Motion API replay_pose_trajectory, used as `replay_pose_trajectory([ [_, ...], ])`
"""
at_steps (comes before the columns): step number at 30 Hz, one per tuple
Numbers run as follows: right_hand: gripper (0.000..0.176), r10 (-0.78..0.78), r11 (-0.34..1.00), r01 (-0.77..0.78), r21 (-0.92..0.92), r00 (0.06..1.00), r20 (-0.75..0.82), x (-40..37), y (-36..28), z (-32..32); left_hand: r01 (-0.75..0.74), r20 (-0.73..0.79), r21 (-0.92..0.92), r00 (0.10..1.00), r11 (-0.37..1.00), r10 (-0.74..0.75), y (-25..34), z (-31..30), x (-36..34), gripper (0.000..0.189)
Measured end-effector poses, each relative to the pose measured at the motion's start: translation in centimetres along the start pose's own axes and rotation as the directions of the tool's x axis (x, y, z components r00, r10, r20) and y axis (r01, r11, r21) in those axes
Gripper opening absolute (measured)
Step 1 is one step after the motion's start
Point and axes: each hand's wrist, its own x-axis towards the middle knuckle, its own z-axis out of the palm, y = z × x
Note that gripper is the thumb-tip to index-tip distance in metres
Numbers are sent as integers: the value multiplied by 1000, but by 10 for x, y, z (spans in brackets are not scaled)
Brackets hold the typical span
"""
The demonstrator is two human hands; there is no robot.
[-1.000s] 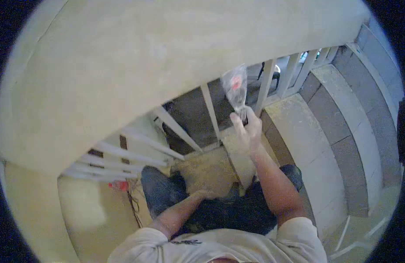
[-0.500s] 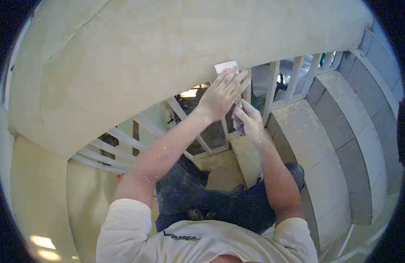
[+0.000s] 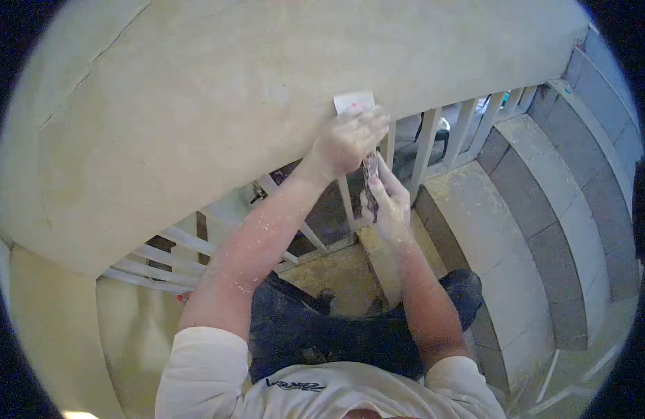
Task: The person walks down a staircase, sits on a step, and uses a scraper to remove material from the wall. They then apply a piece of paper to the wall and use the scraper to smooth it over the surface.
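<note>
My left hand, dusted with white powder, lies against the lower edge of the pale curved panel. A small white sheet with red marks sticks out beyond its fingers, which are bent over the sheet and smeared by motion. Just below and to the right, my right hand is closed around a narrow, dark, pale-speckled object whose upper end reaches up to my left hand. I cannot tell what kind of thing it is.
White railing bars run beneath the panel. Curved tiled steps climb on the right, dusty on top. My legs in dark trousers are bent below my arms. Cracks mark the panel at upper left.
My left hand has gone from outstretched fingers to bent ones, shifting slightly left with the sheet. My right hand has moved a little down and left, and its object now stands more upright.
</note>
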Motion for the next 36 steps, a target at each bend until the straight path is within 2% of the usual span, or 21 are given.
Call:
replay_pose_trajectory([
  [4, 47, -17, 1000, 16, -19, 999, -48, 5, -2, 6, -25, 13, -36, 1000, 999, 26, -6, 1, 2, 26],
  [6, 47, -26, 999, 24, -22, 997, -69, 9, -12, 13, 16, -104, -47, 994, 999, -21, -12, -5, 18, 25],
  [9, 47, -46, 997, 42, -60, 996, -73, 11, 7, 11, -10, -37, -24, 999, 1000, 10, -12, 5, -3, 24],
  [11, 47, -26, 998, 30, 55, 996, -81, 10, 14, 15, -9, -18, -29, 1000, 1000, 9, -13, 4, 0, 25],
  [12, 47, -41, 999, 43, 11, 991, -131, 12, 6, 14, -14, -14, -26, 1000, 1000, 13, -15, 5, 7, 25],
  [15, 47, -68, 998, 68, -5, 986, -154, 17, -3, 9, -7, -14, -87, 1000, 996, 6, -14, 12, 16, 26],
  [19, 47, 2, 1000, -2, 3, 983, -182, 7, 3, 1, -39, 4, -69, 999, 997, 39, -9, 21, 11, 22],
  [20, 45, -61, 997, 52, -53, 978, -201, 15, 2, -1, -30, -12, -87, 1000, 996, 29, -12, 21, 16, 21],
  [24, 41, 13, 1000, -14, -3, 986, -165, 4, -7, -5, 66, -67, -91, 995, 994, -72, 3, 21, 11, 19],
  [27, 42, 14, 1000, -16, -13, 986, -167, 10, -9, -1, 1, -70, -115, 998, 993, -9, -9, 19, 19, 19],
  [31, 43, 28, 999, -32, -25, 988, -151, 6, 1, -5, 62, -69, -115, 995, 991, -70, -1, 21, 9, 18],
  [34, 44, 8, 999, -13, -33, 989, -145, 16, -2, -2, -3, -53, -115, 999, 993, -3, -12, 18, 19, 18],
  [36, 44, 13, 999, -19, -33, 986, -168, 10, -6, 0, 26, -48, -115, 998, 993, -31, -2, 24, 7, 18],
])
